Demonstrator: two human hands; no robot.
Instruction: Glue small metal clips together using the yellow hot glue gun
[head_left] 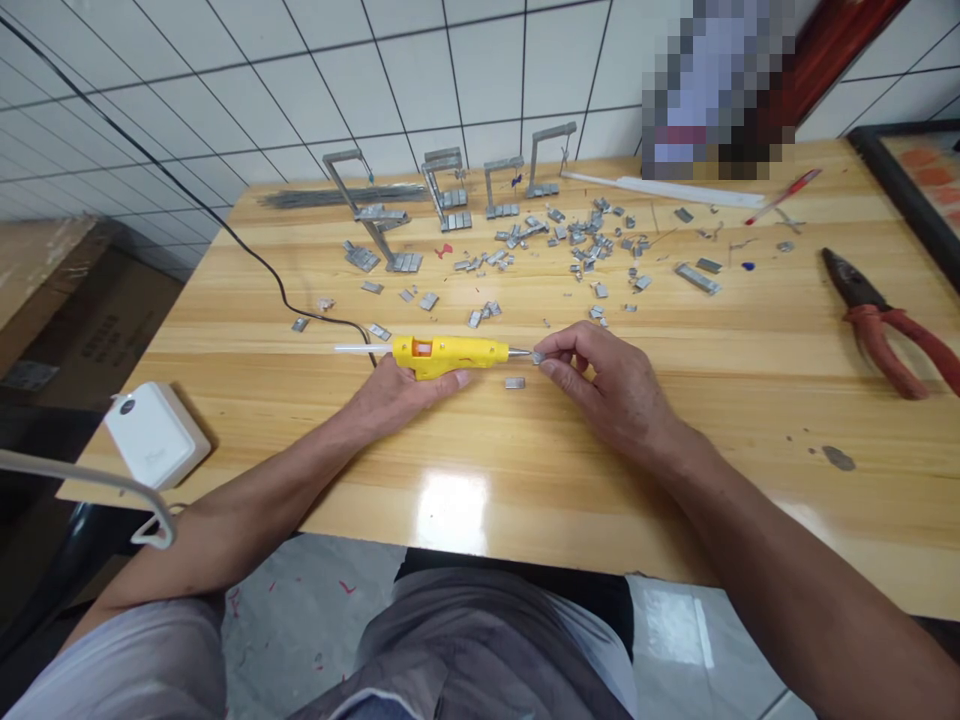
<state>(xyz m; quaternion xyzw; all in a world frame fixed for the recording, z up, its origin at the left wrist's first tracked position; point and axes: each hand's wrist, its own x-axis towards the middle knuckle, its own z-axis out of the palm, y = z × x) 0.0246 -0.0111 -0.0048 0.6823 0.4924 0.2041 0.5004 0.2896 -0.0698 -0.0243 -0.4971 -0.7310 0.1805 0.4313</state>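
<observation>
A yellow hot glue gun (457, 354) with a white glue stick (352, 349) out of its back is gripped in my left hand (405, 390). Its metal nozzle points right, at the fingertips of my right hand (611, 385). Thumb and forefinger of that hand pinch a small grey metal piece (538, 358) at the nozzle tip; whether they touch cannot be made out. Just below the nozzle, a loose grey metal piece (515, 383) lies flat on the wooden table (570, 510).
Several small grey stands (502, 190) line the back, with many loose metal bits (592, 235) before them. Red-handled pliers (885, 325) and a red pen (784, 197) lie right. A white box-shaped device (156, 435) sits left. A black cord (277, 275) crosses the table to the glue gun.
</observation>
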